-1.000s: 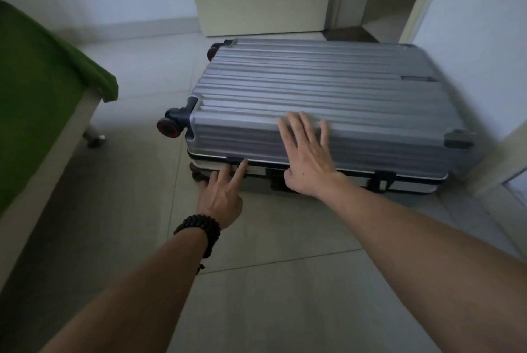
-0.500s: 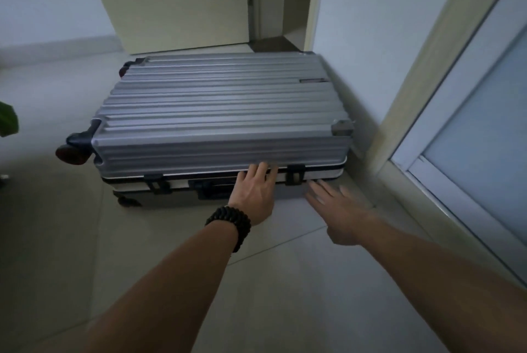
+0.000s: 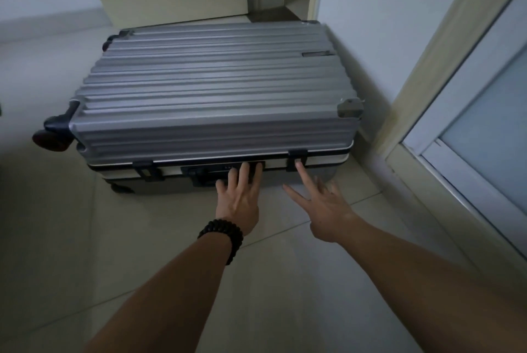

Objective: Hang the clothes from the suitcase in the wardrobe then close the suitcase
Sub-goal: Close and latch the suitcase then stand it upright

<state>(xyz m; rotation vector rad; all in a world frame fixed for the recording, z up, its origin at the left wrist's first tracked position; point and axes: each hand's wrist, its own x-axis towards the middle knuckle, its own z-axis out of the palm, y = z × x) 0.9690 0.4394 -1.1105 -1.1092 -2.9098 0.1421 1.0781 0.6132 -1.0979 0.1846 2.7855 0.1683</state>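
Here the grey ribbed suitcase (image 3: pixel 211 96) lies flat and closed on the tiled floor (image 3: pixel 71 253) beside the wall. The left hand (image 3: pixel 238 198) rests straight fingers on its front lock panel (image 3: pixel 216 171), gripping nothing. The right hand (image 3: pixel 322 207), fingers spread, touches the right latch (image 3: pixel 296 157) with its forefinger.

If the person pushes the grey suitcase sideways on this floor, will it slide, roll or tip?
The suitcase lies flat and wide, so it will hardly tip. Its wheels stick out sideways, off the floor, so it would probably slide rather than roll. The ribbed shell looks stiff and should keep its shape.
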